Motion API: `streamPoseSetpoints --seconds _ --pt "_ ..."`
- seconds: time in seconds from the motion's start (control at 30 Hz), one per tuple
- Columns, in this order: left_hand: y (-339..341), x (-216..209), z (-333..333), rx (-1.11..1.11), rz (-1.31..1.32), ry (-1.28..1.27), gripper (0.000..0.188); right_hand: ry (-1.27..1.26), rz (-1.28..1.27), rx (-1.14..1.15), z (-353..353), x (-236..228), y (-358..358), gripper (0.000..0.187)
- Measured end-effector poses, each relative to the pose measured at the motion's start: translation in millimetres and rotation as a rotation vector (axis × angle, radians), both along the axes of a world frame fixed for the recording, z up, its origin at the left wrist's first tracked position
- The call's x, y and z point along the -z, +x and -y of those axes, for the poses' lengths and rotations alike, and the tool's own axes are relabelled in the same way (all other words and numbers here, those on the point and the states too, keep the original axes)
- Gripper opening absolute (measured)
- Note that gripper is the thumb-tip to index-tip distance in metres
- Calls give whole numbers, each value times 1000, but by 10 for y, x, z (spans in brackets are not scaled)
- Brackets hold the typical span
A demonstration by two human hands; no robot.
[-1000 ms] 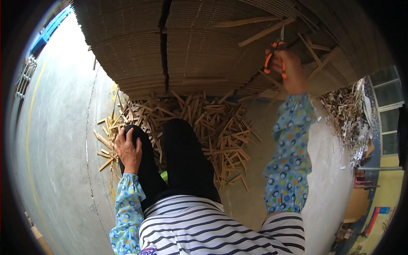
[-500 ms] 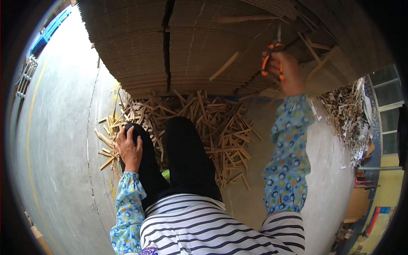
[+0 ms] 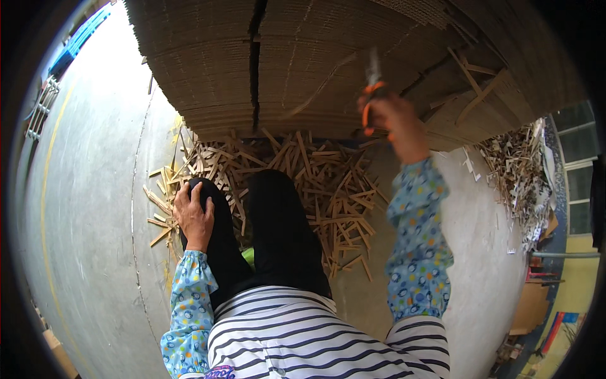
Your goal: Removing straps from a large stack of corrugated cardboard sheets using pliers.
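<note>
Right hand [image 3: 396,121] gripping orange-handled pliers [image 3: 375,88]; jaws blurred, can't tell. Left hand [image 3: 195,218] on knee [image 3: 218,205], fingers loosely spread. Best: tips square to cardboard stack [image 3: 189,76], steady pull.

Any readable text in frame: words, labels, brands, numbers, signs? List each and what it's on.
None reads whole, so nothing quoted.
Striped shirt: purple lettering, cut off at the lower edge.
Red-and-blue panel, far right: any print too small to read.
Orange-handled tool in the right hand: blurred, no marking readable.
Cardboard stack: no lettering seen.
</note>
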State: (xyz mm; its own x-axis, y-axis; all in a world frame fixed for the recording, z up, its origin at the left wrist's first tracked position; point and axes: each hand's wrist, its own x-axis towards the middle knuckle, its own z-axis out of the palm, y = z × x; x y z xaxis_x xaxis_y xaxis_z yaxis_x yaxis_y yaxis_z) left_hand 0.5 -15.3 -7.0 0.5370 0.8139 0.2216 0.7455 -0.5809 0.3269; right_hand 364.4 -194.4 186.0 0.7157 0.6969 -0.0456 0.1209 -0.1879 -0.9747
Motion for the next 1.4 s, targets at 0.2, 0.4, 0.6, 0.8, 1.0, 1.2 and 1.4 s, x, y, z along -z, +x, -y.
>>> streamPoseSetpoints --seconds 0.2,0.4,0.6,0.8,1.0,1.2,1.4 --pt "33 -15 2 -36 -17 -14 42 80 55 149 -76 -759 568 35" --pt "-8 8 -49 -37 4 7 43 252 -82 91 -260 -685 431 22" --pt "144 9 -10 -13 66 8 44 -208 289 -157 317 1114 -319 25" --pt "26 -9 38 30 32 13 43 -325 -13 -266 83 960 -697 28" --pt "62 -16 56 13 20 3 44 196 -24 13 -276 -498 -91 33" --pt "42 4 50 2 59 -15 43 226 6 -12 -259 -1071 281 30" --pt "47 -35 19 -23 35 -30 43 275 -14 42 -349 -862 -5 18"
